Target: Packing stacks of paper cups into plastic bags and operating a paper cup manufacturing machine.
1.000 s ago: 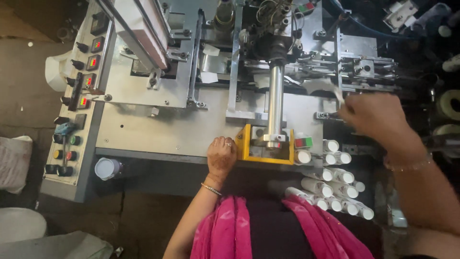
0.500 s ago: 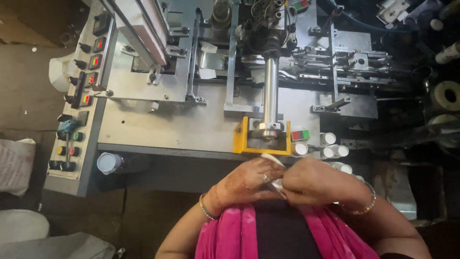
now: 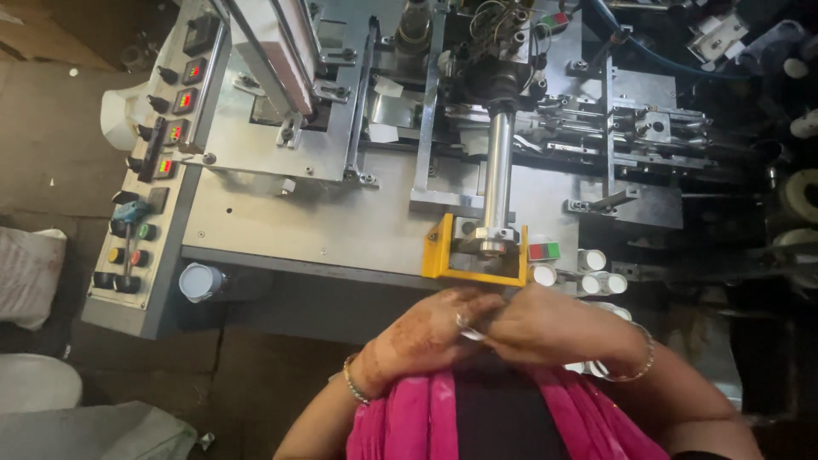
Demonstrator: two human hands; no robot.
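White tube (image 3: 474, 334): small pale piece, barely visible between both hands, held close to body just below machine's front edge, beneath yellow bracket (image 3: 474, 274). Left hand (image 3: 426, 334) fingers curled around it; right hand (image 3: 558, 328) fingers closed over it from other side; hands touching. Steel mandrel (image 3: 498, 175) above bracket bare, nothing loaded. More white tubes (image 3: 594, 271) lie at front-right edge of machine. Judgement: piece picked, loading onto mandrel not yet done.

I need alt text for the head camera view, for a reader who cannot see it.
Seen from above, a person's left hand and right hand meet in front of a grey metal machine, just below its yellow bracket. White tubes lie at right; a button panel at left.
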